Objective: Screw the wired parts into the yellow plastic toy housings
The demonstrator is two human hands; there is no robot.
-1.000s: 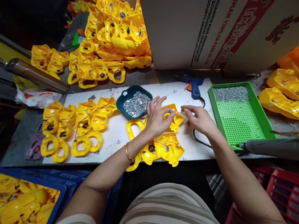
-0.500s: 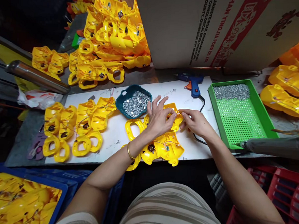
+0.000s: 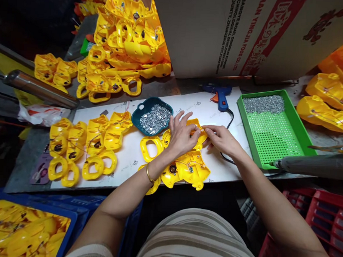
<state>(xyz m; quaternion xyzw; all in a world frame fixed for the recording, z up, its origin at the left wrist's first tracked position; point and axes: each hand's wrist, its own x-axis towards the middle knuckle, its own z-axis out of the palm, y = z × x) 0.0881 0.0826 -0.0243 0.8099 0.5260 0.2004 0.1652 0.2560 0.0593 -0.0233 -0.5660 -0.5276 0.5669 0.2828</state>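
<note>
Right fingers now nearer shell

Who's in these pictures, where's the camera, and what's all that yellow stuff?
There's no robot here! It's a person working with two bare hands. One camera, worn on their head, looks down, so you see what they might see.

The left hand and right hand are at a yellow plastic shell. I can't tell whether their fingers pinch something tiny.

Another wired shell lies nearer the person's body, with more shells to the left. They lie on a white sheet. Beyond the hands are a teal dish of little metal pieces and a blue glue gun. A green tray is on the right.
</note>
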